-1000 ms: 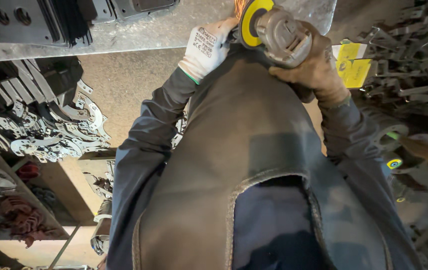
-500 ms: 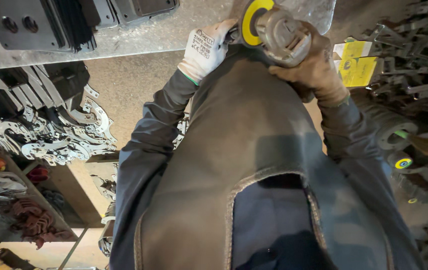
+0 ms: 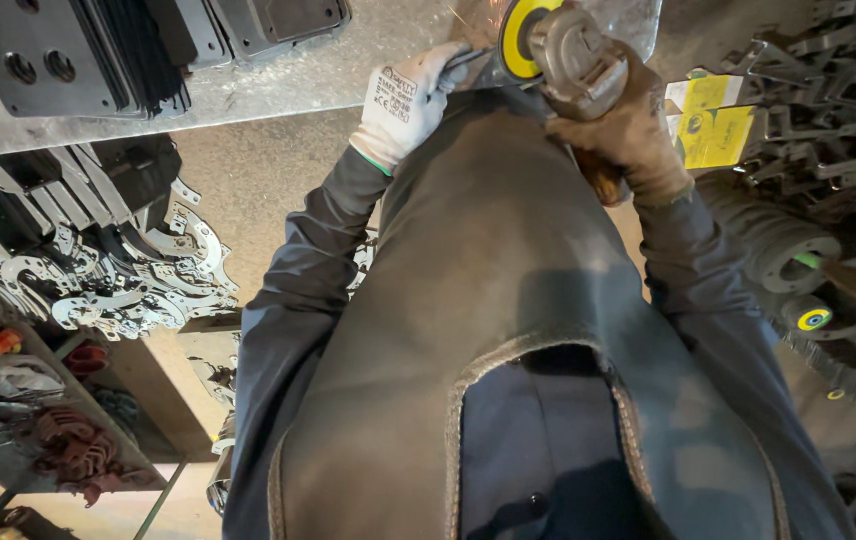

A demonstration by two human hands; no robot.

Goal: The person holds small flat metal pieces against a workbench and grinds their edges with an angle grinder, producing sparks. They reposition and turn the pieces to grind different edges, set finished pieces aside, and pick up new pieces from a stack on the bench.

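Angle grinder (image 3: 573,50) sits top centre of frame, as half a second ago, yellow disc (image 3: 520,38) now throwing faint sparks at worktop (image 3: 278,85) edge: grinding under way. Right hand (image 3: 628,130) grip wrapped round grinder body; left hand (image 3: 410,100) grip pinching small metal workpiece (image 3: 468,62) beside disc.

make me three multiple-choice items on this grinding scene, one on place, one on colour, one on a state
1. Where do the pale cut metal parts lie?
A. left of the person
B. on the grinder
C. right, by the yellow tags

2. What colour is the disc on the grey angle grinder?
A. red
B. yellow
C. blue

3. What is the brown-gloved right hand doing?
A. hanging free
B. gripping the grinder
C. holding a rag

Key: 1 A, heaped lower left; 2 B, yellow face shows; 3 B, fingers wrap its body.
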